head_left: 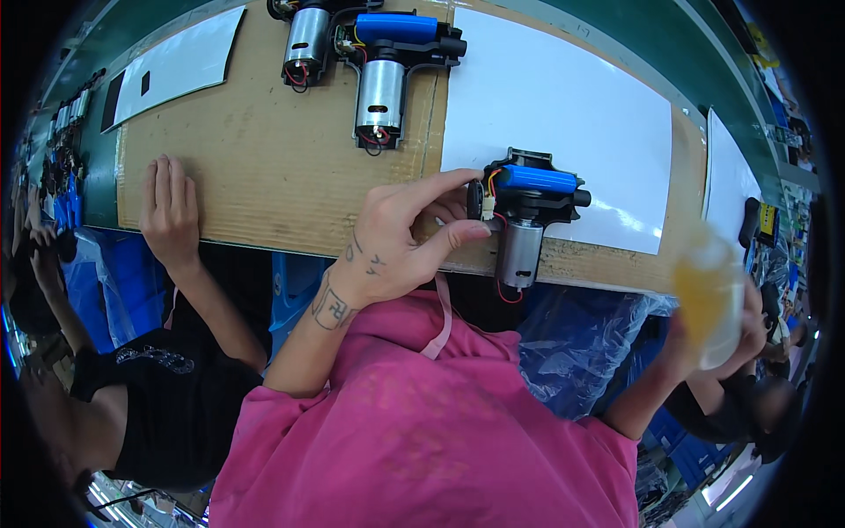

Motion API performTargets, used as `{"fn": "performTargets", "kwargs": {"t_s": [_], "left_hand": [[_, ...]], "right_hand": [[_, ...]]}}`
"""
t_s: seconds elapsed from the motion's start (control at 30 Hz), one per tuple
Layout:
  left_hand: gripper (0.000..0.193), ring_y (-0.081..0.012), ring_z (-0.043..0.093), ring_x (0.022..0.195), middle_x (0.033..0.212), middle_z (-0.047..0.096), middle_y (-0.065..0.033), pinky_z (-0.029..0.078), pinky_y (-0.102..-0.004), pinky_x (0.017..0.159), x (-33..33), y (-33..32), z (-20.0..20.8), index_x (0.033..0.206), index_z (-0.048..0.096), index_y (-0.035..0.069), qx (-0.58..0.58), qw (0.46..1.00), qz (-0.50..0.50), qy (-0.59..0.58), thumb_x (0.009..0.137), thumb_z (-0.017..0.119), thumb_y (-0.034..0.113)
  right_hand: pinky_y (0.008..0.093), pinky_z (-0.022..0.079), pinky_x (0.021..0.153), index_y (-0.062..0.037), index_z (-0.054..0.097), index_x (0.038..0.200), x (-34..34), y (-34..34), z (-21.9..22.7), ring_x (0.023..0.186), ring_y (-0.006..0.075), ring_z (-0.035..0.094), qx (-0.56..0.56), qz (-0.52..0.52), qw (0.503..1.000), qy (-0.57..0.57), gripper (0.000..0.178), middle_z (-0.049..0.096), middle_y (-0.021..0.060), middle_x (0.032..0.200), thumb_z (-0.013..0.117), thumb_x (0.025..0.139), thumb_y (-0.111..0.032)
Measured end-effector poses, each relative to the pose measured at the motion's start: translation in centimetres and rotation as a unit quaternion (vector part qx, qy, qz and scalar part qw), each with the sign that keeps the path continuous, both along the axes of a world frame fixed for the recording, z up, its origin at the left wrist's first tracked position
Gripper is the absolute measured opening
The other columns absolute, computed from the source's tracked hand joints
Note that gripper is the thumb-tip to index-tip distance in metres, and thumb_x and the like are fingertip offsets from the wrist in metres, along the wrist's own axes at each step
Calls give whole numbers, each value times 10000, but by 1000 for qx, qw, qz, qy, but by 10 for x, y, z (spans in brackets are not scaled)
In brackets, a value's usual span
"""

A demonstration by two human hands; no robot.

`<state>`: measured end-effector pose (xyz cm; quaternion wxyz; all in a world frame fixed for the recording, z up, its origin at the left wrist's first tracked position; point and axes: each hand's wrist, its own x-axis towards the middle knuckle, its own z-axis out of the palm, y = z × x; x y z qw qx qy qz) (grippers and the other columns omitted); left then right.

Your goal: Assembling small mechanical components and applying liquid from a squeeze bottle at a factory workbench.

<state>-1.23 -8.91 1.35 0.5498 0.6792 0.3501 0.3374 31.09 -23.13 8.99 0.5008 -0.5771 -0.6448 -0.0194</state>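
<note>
My left hand [387,233] pinches a small dark end piece [475,201] between thumb and fingers. That piece sits beside a motor assembly [521,251], with red and yellow wires and a white connector between them. The assembly has a silver motor, a blue cylindrical cell and a black housing, and its motor end reaches over the table's front edge. Off to the right, my right hand [676,348] is closed around a translucent bottle-like thing [704,295], yellowish on one side. Motion smears it, so its exact kind is unclear.
Two similar motor assemblies, one at the back [380,92] and one beside it [306,44], lie on the cardboard-covered table [264,167]. White sheets lie right [563,106] and far left [180,70]. A co-worker's hand [172,216] rests at the left edge. Clear plastic [572,343] hangs below.
</note>
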Motion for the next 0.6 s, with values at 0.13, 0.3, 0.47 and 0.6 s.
{"fn": "performTargets", "kwargs": {"t_s": [0.13, 0.3, 0.47, 0.6], "left_hand": [[479, -212, 768, 837, 946, 758, -147, 597, -303, 756, -3, 3, 0, 1291, 668, -2, -31, 999, -20, -7, 843, 823, 69], [514, -129, 727, 878, 1103, 736, -107, 577, -265, 780, -6, 5, -2, 1316, 646, -32, -56, 998, -31, -22, 825, 797, -57], [521, -138, 723, 908, 1168, 722, -123, 588, -264, 809, -4, 6, -3, 1309, 645, -42, -58, 996, -46, -46, 815, 809, -53], [517, -191, 770, 913, 1062, 752, -142, 617, -294, 795, -3, 6, 0, 1295, 666, -3, -48, 998, -25, -36, 823, 855, 90]], "right_hand": [[450, 435, 1054, -8, 492, 1446, 42, 24, -14, 1215, 374, 546, 59, -61, 935, 345, 552, 550, 269, 1314, 540, 1017, -353], [401, 427, 930, -19, 472, 1485, 64, 42, -52, 1070, 307, 511, -51, 213, 631, 744, 579, 541, 225, 1343, 527, 1028, -370], [418, 408, 880, -49, 463, 1509, 9, 60, -38, 1013, 271, 474, -24, -3, 640, 768, 618, 560, 162, 1303, 519, 1021, -424], [420, 407, 926, -73, 425, 1543, 39, 54, -57, 1084, 281, 488, -126, 316, 579, 741, 677, 550, 143, 1355, 510, 1009, -479]]}}
